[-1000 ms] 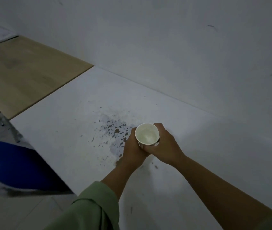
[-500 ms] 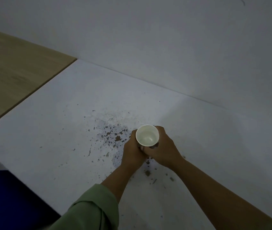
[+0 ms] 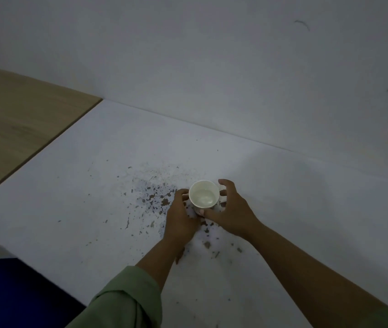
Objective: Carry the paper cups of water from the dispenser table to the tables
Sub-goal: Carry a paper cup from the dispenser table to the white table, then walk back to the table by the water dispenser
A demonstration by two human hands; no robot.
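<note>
A white paper cup point(image 3: 203, 194) holding water stands upright on the white table point(image 3: 107, 147), at the right edge of a patch of chipped, speckled paint. My left hand point(image 3: 180, 216) curls against the cup's left side, fingers still on its wall. On the cup's right side, my right hand point(image 3: 229, 209) has its fingers spread and lifted off the rim. Only its thumb lies near the cup's base. The cup's lower part is hidden behind both hands.
A plain white wall point(image 3: 211, 67) rises right behind the table. A wooden tabletop point(image 3: 17, 124) adjoins the white table on the left. A blue object point(image 3: 10, 292) sits below the table's front-left edge.
The cup has come down onto the table beside the chipped patch. My right hand, earlier wrapped around it, has spread its fingers away. The view has moved closer.
</note>
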